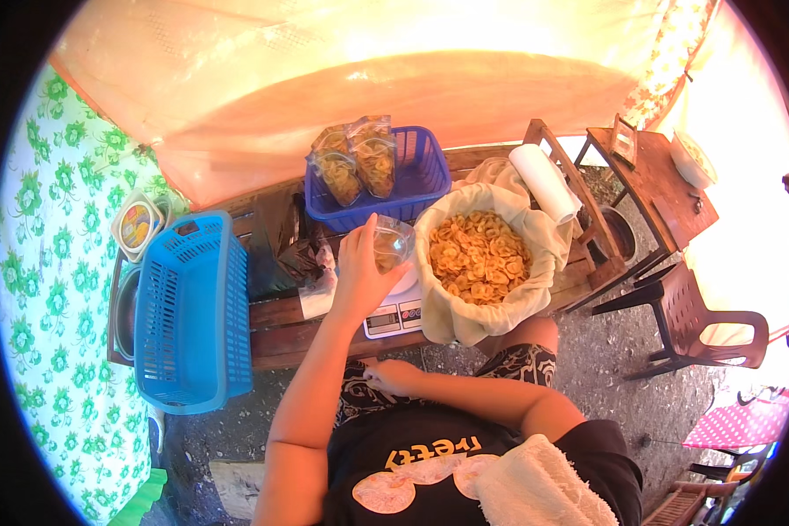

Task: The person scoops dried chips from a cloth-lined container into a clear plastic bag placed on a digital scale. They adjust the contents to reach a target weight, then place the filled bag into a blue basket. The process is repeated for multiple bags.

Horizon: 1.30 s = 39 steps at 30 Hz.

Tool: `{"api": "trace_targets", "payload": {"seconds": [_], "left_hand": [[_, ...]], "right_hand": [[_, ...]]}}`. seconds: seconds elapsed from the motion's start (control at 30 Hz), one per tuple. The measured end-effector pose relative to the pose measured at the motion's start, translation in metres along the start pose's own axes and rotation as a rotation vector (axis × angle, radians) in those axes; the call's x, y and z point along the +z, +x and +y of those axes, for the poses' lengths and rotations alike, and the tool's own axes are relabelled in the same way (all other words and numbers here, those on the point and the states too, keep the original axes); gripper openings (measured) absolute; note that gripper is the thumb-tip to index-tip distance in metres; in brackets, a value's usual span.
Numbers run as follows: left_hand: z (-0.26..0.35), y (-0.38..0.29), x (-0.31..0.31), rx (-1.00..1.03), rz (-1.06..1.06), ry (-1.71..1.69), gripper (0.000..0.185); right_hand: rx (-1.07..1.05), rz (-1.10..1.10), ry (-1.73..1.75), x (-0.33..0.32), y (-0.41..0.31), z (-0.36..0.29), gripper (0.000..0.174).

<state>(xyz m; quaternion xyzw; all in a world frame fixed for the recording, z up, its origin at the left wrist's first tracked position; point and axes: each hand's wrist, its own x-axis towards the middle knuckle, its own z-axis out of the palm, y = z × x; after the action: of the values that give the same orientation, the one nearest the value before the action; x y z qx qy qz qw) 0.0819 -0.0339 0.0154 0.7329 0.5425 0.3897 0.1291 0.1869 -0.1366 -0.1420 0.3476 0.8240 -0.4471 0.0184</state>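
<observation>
My left hand [361, 276] is raised over a white digital kitchen scale [394, 318], its fingers around a clear plastic pouch [392, 240] with some chips in it. Whether the pouch touches the scale's plate cannot be told. My right hand [394, 377] rests on my lap, its fingers curled; nothing is seen in it. To the right of the scale, a cloth-lined container [454, 320] is full of thin fried chips [480, 258]. Behind the scale stands a dark blue plastic basket [417, 177] with filled zip pouches [375, 158] upright in its left part.
A light blue basket [194, 315] stands at the left of the wooden bench [276, 352], near a dark plastic bag [269, 243]. A white paper roll [544, 181] lies behind the chips. At right are a wooden table [657, 164] and a plastic chair [690, 319].
</observation>
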Motion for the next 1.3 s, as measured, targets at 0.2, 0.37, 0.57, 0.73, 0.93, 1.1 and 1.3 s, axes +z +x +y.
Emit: {"api": "trace_targets", "payload": {"seconds": [0.2,0.37,0.57,0.73,0.93,1.1,1.3], "left_hand": [[0.0,0.006,0.005,-0.005,0.017,0.005,0.092],[0.014,0.011,0.027,0.041,-0.04,0.008,0.092],[0.024,0.01,0.044,0.064,-0.116,0.026,0.093],[0.026,0.01,0.05,0.079,-0.118,-0.013,0.092],[0.03,0.011,0.057,0.104,-0.117,-0.011,0.095],[0.03,0.013,0.055,0.076,-0.101,-0.01,0.097],[0.024,0.017,0.048,0.028,-0.083,-0.042,0.095]], "right_hand": [[0.075,0.519,0.368,-0.153,-0.099,0.011,0.028],[0.378,0.874,0.048,-0.219,-0.114,0.049,0.028],[0.51,0.769,-0.076,-0.215,-0.107,0.062,0.024],[0.43,0.846,0.264,-0.241,-0.122,0.058,0.024],[0.052,0.938,0.413,-0.268,-0.11,0.007,0.022],[0.115,0.904,0.321,-0.282,-0.092,0.016,0.022],[0.441,0.726,-0.213,-0.269,-0.059,0.1,0.024]]}}
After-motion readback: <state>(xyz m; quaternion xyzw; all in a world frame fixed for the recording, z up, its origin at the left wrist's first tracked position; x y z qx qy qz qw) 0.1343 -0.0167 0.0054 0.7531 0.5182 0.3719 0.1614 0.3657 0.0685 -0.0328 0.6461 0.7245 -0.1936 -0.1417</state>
